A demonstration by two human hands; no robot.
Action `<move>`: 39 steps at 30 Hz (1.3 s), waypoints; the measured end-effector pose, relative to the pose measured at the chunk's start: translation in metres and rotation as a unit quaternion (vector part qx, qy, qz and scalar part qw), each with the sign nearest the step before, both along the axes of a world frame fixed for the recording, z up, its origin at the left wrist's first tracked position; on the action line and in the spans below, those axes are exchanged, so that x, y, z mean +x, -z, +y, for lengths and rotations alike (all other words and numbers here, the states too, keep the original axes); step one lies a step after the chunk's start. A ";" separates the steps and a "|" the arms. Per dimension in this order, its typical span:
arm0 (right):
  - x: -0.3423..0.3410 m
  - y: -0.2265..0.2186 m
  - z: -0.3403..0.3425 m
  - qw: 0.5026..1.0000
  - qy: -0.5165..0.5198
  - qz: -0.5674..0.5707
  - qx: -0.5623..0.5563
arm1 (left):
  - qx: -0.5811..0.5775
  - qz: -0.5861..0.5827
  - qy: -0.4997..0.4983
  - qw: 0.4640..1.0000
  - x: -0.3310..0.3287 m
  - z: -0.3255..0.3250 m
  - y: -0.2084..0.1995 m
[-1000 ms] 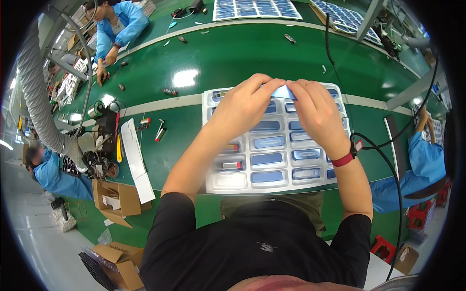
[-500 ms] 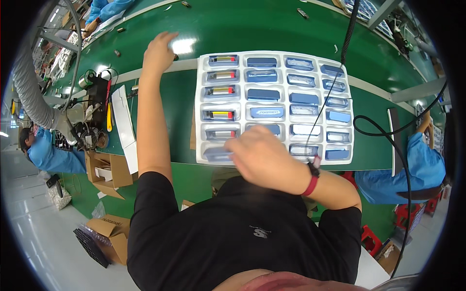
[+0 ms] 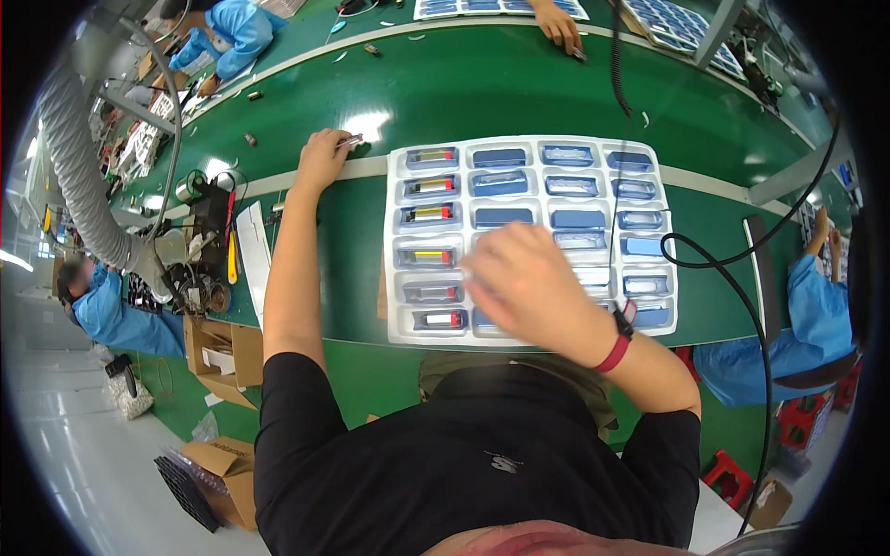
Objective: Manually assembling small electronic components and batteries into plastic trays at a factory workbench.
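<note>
My left hand [image 3: 323,159] reaches out to the green belt on the far side and pinches a small part [image 3: 350,141] with a shiny end, mostly hidden by the fingers. Over the lower middle of the white tray [image 3: 393,278] is my right hand [image 3: 524,278], its fingers curled and blurred; whether it holds anything cannot be seen. Clear and blue cases lie in the tray's compartments. Along the left column, several cases show red, white or yellow cylindrical parts inside, including the nearest-row case [image 3: 439,320]. My right hand and forearm cover some middle compartments.
A co-worker's hand [image 3: 559,30] touches a small part on the belt's far side. Thin black cables [image 3: 732,259] hang over the tray's right side. To the left are a yellow-handled tool [image 3: 233,259], a white strip [image 3: 252,246] and a ribbed hose [image 3: 69,167].
My left hand has closed on the small part at the belt. My right hand has moved off the tray's nearest left compartment toward the right. A co-worker's hand has come into view; the view has shifted.
</note>
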State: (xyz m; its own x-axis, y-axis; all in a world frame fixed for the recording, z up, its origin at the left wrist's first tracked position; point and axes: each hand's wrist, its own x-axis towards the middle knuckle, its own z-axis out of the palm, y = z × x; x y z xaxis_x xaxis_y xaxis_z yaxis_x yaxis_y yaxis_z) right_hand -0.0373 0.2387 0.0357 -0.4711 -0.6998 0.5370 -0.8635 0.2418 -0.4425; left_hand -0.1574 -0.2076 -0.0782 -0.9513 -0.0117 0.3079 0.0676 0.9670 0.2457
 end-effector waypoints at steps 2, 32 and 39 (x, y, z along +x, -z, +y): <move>-0.022 0.000 0.013 0.999 0.036 -0.015 -0.025 | 0.101 0.032 0.034 0.994 -0.001 0.026 -0.018; -0.116 0.015 0.044 0.873 0.148 -0.397 -0.243 | 0.102 -0.062 0.287 0.951 0.010 0.222 -0.087; -0.117 0.011 0.053 0.853 0.171 -0.417 -0.263 | 0.089 -0.108 0.262 0.955 -0.004 0.224 -0.060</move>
State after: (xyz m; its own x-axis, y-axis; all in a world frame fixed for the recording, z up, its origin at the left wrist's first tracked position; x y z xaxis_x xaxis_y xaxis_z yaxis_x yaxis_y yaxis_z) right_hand -0.1544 0.2916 0.0248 -0.9709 -0.2109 0.1138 -0.1153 -0.0051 -0.9933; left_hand -0.1617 0.0166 -0.0183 -0.8818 0.4498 0.1416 0.4603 0.7559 0.4655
